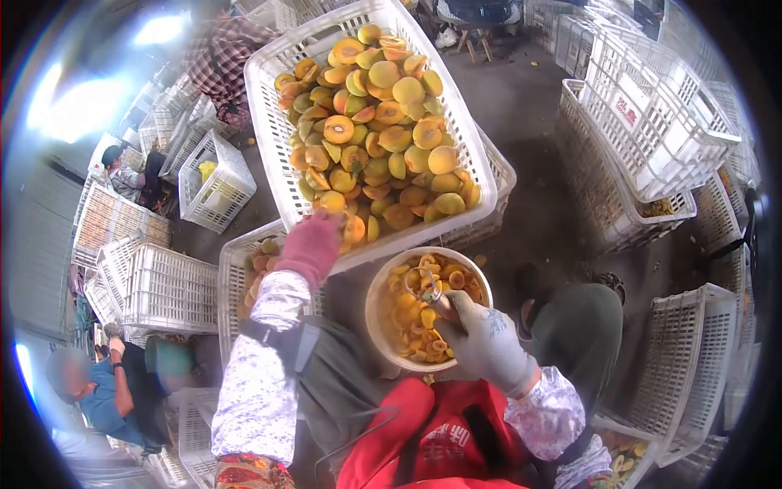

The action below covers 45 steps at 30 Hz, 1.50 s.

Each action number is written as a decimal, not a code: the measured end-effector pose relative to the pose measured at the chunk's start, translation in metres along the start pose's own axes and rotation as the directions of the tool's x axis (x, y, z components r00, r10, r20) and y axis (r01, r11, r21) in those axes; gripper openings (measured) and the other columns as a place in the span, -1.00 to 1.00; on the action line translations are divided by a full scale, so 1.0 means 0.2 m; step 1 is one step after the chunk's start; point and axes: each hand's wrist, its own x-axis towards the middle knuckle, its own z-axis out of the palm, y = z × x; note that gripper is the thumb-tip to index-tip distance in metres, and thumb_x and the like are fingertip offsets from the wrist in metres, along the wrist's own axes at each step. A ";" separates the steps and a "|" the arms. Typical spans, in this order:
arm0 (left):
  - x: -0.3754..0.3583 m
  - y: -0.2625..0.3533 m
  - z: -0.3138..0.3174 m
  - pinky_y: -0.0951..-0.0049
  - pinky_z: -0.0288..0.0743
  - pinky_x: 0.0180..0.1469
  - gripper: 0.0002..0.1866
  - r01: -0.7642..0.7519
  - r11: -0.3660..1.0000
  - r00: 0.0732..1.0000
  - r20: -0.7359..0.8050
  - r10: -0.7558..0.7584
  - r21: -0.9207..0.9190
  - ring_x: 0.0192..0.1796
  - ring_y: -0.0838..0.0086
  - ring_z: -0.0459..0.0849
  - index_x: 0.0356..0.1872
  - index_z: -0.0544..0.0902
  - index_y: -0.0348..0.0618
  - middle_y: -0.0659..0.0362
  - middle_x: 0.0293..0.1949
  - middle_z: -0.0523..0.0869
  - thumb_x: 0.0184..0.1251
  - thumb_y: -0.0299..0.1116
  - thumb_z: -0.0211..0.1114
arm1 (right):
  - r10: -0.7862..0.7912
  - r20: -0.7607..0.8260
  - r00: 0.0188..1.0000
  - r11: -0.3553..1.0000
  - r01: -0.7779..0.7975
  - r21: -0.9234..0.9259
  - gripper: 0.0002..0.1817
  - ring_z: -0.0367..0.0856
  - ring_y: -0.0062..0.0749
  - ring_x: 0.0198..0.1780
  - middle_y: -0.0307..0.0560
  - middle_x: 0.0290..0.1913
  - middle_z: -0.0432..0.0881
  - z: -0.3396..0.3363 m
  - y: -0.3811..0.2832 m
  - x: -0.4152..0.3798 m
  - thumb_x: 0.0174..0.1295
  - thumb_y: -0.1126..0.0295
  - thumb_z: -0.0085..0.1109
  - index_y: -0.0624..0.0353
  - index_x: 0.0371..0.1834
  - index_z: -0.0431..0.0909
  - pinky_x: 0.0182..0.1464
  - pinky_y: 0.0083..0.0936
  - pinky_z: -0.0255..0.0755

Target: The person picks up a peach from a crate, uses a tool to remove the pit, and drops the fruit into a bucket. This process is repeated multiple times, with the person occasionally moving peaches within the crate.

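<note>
My left hand (pixel 311 244), in a pink glove, reaches over the near rim of a white plastic crate (pixel 265 106). Its blurred fingertips are right at a halved yellow peach (pixel 329 201), at the near edge of the pile of halves. In a grey-white glove, my right hand (pixel 489 338) is closed around the handle of a pitting tool (pixel 440 300) with a curved metal loop. The tool is above a round white bucket (pixel 371 314) between my knees. Cut orange-yellow peach pieces (pixel 414 319) lie in the bucket.
Under the full crate at left stands another crate (pixel 232 285) with fruit. Stacked white crates (pixel 643 114) line the right side, with more crates (pixel 171 285) at left. A person in blue (pixel 106 391) sits at lower left; a plaid-shirted person (pixel 228 53) is behind the crate.
</note>
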 end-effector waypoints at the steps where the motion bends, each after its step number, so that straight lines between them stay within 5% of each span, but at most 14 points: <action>1: 0.00 -0.01 0.02 0.06 0.23 0.38 -0.59 -0.003 1.000 1.000 -0.018 0.002 -0.022 0.33 0.14 0.42 0.11 0.56 -0.05 0.00 0.22 0.53 0.24 -0.21 0.16 | -0.017 -0.024 1.000 1.000 0.017 -0.004 -0.70 0.68 -0.11 -0.44 0.02 -0.52 0.64 0.02 0.01 0.00 0.18 0.30 0.25 0.11 -0.05 0.50 -0.43 -0.22 0.52; 8: 0.19 -0.01 0.15 0.16 0.47 0.20 -0.55 -0.136 0.980 0.990 -0.042 0.131 -0.148 0.16 0.01 0.58 0.16 0.51 -0.10 -0.04 0.13 0.61 0.19 -0.37 0.14 | 0.049 0.098 0.994 0.999 -0.046 -0.028 -0.73 0.68 -0.02 -0.40 0.07 -0.46 0.65 -0.02 -0.06 0.01 0.18 0.31 0.25 0.09 -0.07 0.54 -0.36 -0.21 0.53; 16: 0.06 0.10 0.06 0.25 0.46 0.22 -0.49 0.053 0.886 0.973 -0.177 -0.150 -0.460 0.15 0.18 0.62 0.22 0.49 -0.15 -0.03 0.11 0.63 0.20 -0.31 0.25 | 0.186 0.142 0.972 0.980 -0.193 0.037 -0.67 0.70 0.08 -0.30 0.20 -0.34 0.67 -0.04 -0.01 0.03 0.23 0.45 0.20 0.26 0.05 0.46 -0.30 -0.26 0.55; 19: -0.08 0.12 0.15 0.30 0.55 0.12 -0.45 -0.359 -0.031 0.932 -0.357 -0.059 -0.933 0.07 0.32 0.64 0.27 0.41 -0.18 0.05 0.06 0.63 0.20 -0.48 0.27 | 0.279 0.137 0.950 0.937 -0.301 0.178 -0.66 0.71 0.04 -0.31 0.16 -0.28 0.68 -0.04 -0.10 0.08 0.25 0.51 0.16 0.31 0.08 0.42 -0.30 -0.30 0.54; 20: -0.12 0.15 0.22 0.32 0.61 0.03 -0.45 -0.322 -0.445 0.927 -0.373 0.031 -0.836 0.01 0.34 0.66 0.28 0.40 -0.18 0.09 0.04 0.63 0.21 -0.55 0.24 | 0.257 0.121 0.959 0.940 -0.277 0.200 -0.69 0.70 0.02 -0.33 0.14 -0.29 0.68 -0.04 -0.13 0.10 0.26 0.51 0.14 0.30 0.07 0.42 -0.31 -0.30 0.53; 22: -0.35 0.32 0.20 0.25 0.52 0.24 -0.37 -0.144 -0.810 0.941 -0.331 0.065 -0.569 0.16 0.24 0.61 0.36 0.31 -0.22 0.04 0.13 0.58 0.24 -0.54 0.28 | 0.214 0.083 0.973 0.944 -0.227 0.238 -0.73 0.69 -0.02 -0.38 0.10 -0.31 0.67 -0.05 -0.18 0.13 0.28 0.53 0.09 0.27 0.04 0.42 -0.33 -0.31 0.51; 25: -0.48 0.45 0.27 0.24 0.53 0.21 -0.43 -0.101 -0.804 0.974 -0.222 0.039 -0.586 0.15 0.21 0.61 0.34 0.34 -0.23 0.02 0.12 0.58 0.28 -0.56 0.22 | 0.131 0.102 0.986 0.975 -0.147 0.169 -0.75 0.69 -0.03 -0.37 0.13 -0.36 0.65 0.03 -0.10 0.09 0.28 0.55 0.07 0.26 0.02 0.43 -0.38 -0.32 0.50; 30: -0.44 0.45 0.56 0.29 0.54 0.20 -0.55 0.108 -0.980 0.982 -0.137 0.131 -0.165 0.14 0.25 0.62 0.30 0.36 -0.25 0.00 0.12 0.58 0.39 -0.55 0.10 | -0.106 0.162 0.981 0.990 0.119 -0.075 -0.64 0.71 -0.08 -0.31 0.03 -0.31 0.69 0.12 -0.15 0.00 0.14 0.46 0.25 0.19 0.03 0.49 -0.31 -0.32 0.56; 31: -0.46 0.49 0.60 0.29 0.53 0.22 -0.58 -0.130 -0.816 0.988 -0.139 -0.062 -0.563 0.14 0.27 0.61 0.28 0.36 -0.28 -0.01 0.14 0.57 0.42 -0.51 0.07 | -0.103 0.158 0.982 0.983 0.125 -0.135 -0.57 0.72 -0.10 -0.29 -0.03 -0.28 0.71 0.16 -0.11 -0.03 0.10 0.42 0.29 0.18 0.08 0.49 -0.27 -0.33 0.58; 35: -0.43 0.48 0.70 0.29 0.53 0.24 -0.61 -0.185 -0.662 0.983 -0.145 -0.116 -0.726 0.15 0.29 0.60 0.26 0.36 -0.30 -0.01 0.16 0.56 0.45 -0.49 0.03 | -0.103 0.200 0.974 0.985 0.128 -0.116 -0.57 0.72 -0.10 -0.30 -0.01 -0.27 0.72 0.16 -0.09 -0.03 0.11 0.42 0.28 0.20 0.09 0.48 -0.28 -0.32 0.57; 38: -0.46 0.45 0.64 0.30 0.51 0.26 -0.62 -0.002 -0.955 0.977 -0.206 0.062 -0.298 0.20 0.29 0.57 0.26 0.35 -0.30 -0.02 0.18 0.54 0.47 -0.49 -0.01 | -0.070 0.204 0.976 0.992 0.089 -0.087 -0.61 0.72 -0.10 -0.31 0.01 -0.27 0.72 0.13 -0.10 -0.04 0.13 0.41 0.27 0.20 0.04 0.48 -0.31 -0.33 0.57; 40: -0.45 0.46 0.63 0.24 0.46 0.31 -0.63 -0.153 -0.813 0.977 -0.210 -0.039 -0.562 0.22 0.24 0.54 0.27 0.34 -0.30 -0.03 0.19 0.52 0.49 -0.46 -0.05 | -0.085 0.185 0.979 0.988 0.107 -0.113 -0.63 0.72 -0.10 -0.32 0.01 -0.28 0.72 0.12 -0.11 -0.03 0.14 0.41 0.27 0.19 0.02 0.49 -0.32 -0.33 0.56; 42: -0.42 0.45 0.60 0.26 0.46 0.30 -0.57 0.090 -0.992 0.988 -0.114 0.100 -0.085 0.27 0.26 0.49 0.34 0.31 -0.21 0.03 0.27 0.47 0.53 -0.33 -0.03 | -0.095 0.163 0.982 0.983 0.119 -0.140 -0.65 0.72 -0.09 -0.33 0.01 -0.29 0.71 0.10 -0.11 -0.03 0.15 0.41 0.27 0.18 0.00 0.49 -0.33 -0.32 0.56; 45: -0.40 0.47 0.61 0.26 0.48 0.27 -0.61 -0.067 -0.962 0.992 -0.124 -0.035 -0.265 0.20 0.25 0.56 0.22 0.45 -0.23 0.02 0.14 0.58 0.55 -0.23 -0.06 | -0.045 0.272 0.961 0.962 0.115 -0.247 -0.67 0.71 -0.08 -0.34 0.02 -0.31 0.70 0.08 -0.11 0.00 0.16 0.41 0.26 0.17 0.00 0.49 -0.35 -0.31 0.55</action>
